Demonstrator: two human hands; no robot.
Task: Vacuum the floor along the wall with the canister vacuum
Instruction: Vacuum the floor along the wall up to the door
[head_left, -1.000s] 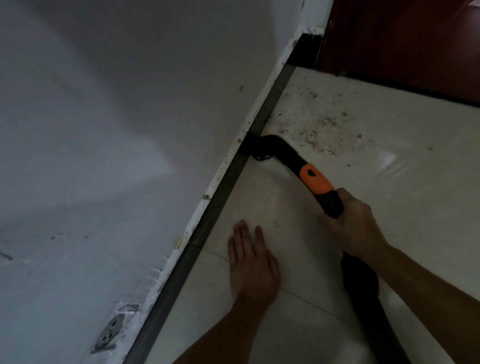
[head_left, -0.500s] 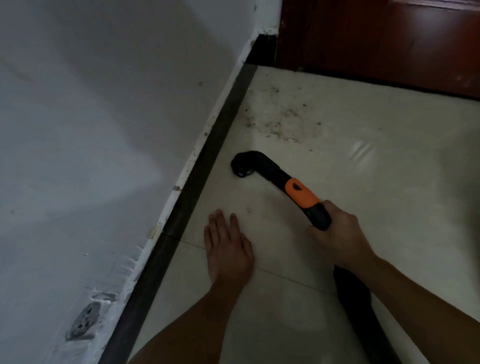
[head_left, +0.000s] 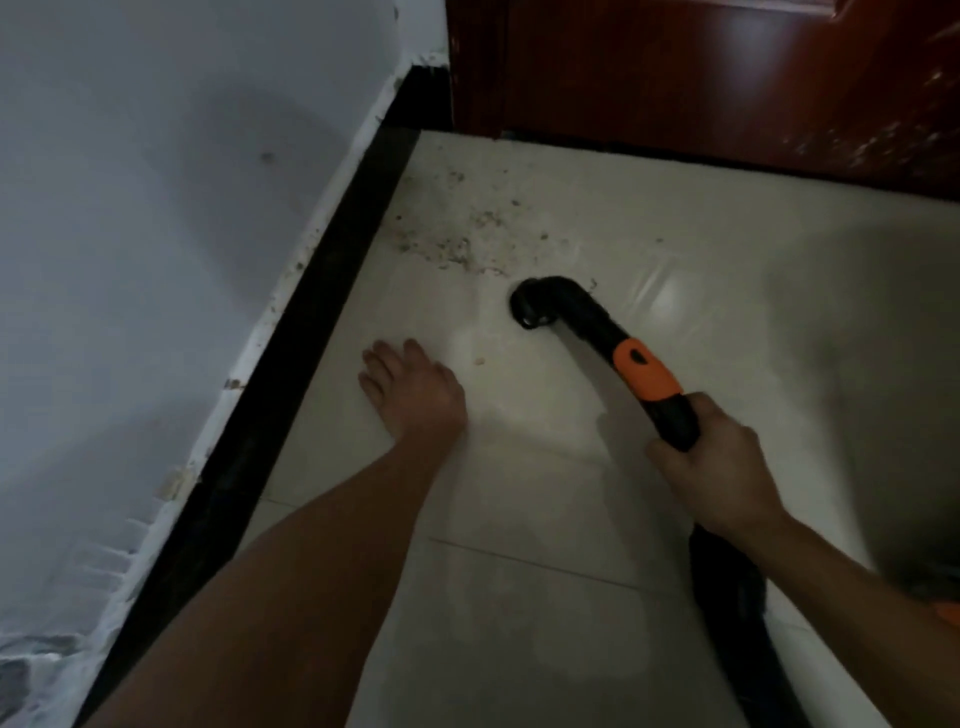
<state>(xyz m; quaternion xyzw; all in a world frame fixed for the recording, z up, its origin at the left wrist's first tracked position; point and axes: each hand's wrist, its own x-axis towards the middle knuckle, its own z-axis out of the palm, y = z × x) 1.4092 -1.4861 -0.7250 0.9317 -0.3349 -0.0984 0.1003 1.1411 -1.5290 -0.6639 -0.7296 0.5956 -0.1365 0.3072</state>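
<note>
Our right hand (head_left: 714, 467), down at 4 o'clock, is wrapped round the black wand (head_left: 597, 332) just behind its orange collar (head_left: 647, 374). The nozzle (head_left: 532, 306) sits on the floor (head_left: 571, 597) mid-frame, apart from the baseboard (head_left: 332, 291), with dirt (head_left: 457, 244) at its 11 o'clock. Our left hand (head_left: 415, 395) lies flat on the tile, holding nothing.

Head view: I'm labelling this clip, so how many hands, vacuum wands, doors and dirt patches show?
hands: 2, the left hand flat on the floor, the right hand gripping the vacuum wand
vacuum wand: 1
door: 1
dirt patch: 1
total: 5
</note>
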